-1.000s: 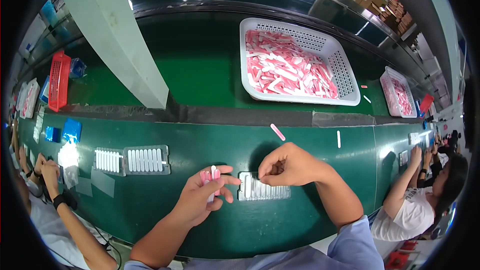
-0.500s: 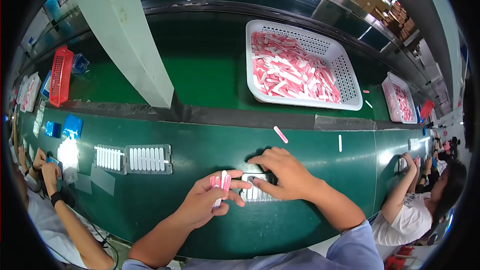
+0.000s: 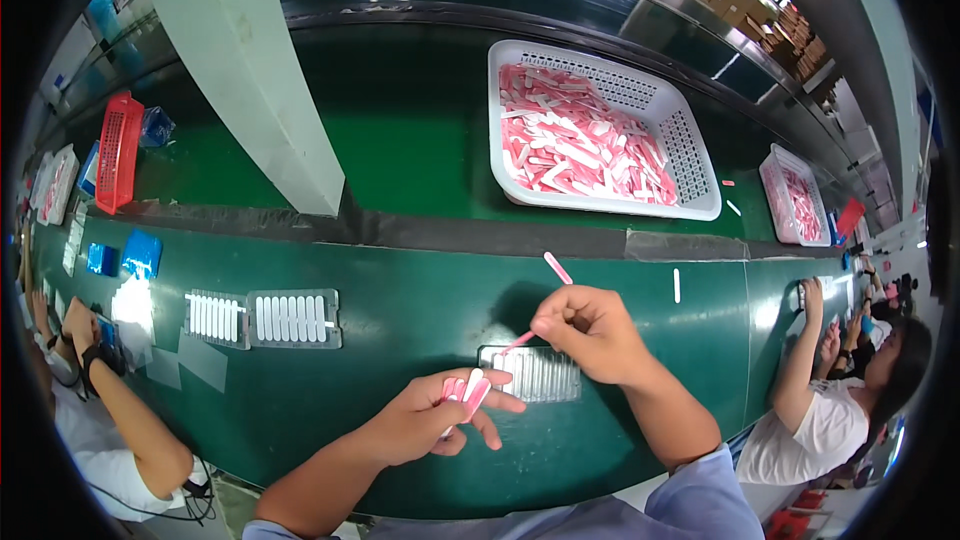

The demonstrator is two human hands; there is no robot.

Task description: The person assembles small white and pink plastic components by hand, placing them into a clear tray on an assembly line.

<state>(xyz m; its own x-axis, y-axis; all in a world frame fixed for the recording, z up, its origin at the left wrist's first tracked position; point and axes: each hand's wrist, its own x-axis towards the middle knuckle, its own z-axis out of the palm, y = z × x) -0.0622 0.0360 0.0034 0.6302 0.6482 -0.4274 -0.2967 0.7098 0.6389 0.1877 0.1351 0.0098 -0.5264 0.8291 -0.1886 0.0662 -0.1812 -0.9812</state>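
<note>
My left hand (image 3: 420, 415) holds a small bunch of pink and white nail files (image 3: 466, 390), gripped near the thumb, with some other fingers stretched out. Just beyond my left fingertips lies a clear plastic tray (image 3: 545, 380) with narrow ridged slots. Over the tray's far edge, my right hand (image 3: 595, 330) pinches one pink nail file (image 3: 518, 342), which slants down to the left toward the tray. Whether its lower tip touches the tray I cannot tell. A loose pink nail file (image 3: 557, 267) lies on the green table beyond my right hand.
A white basket (image 3: 705, 165) heaped with nail files stands beyond the dark ledge (image 3: 450, 232). Left on the table are filled trays (image 3: 335, 320) and blue packets (image 3: 142, 253). A pale post (image 3: 260, 70) rises at the left. Co-workers sit at both sides; a white file (image 3: 677, 286) lies right.
My right hand has lifted from the tray and moved slightly right, its spread fingers now pinching a pink nail file. My left hand has shifted a little down and right, tilting its bunch.
</note>
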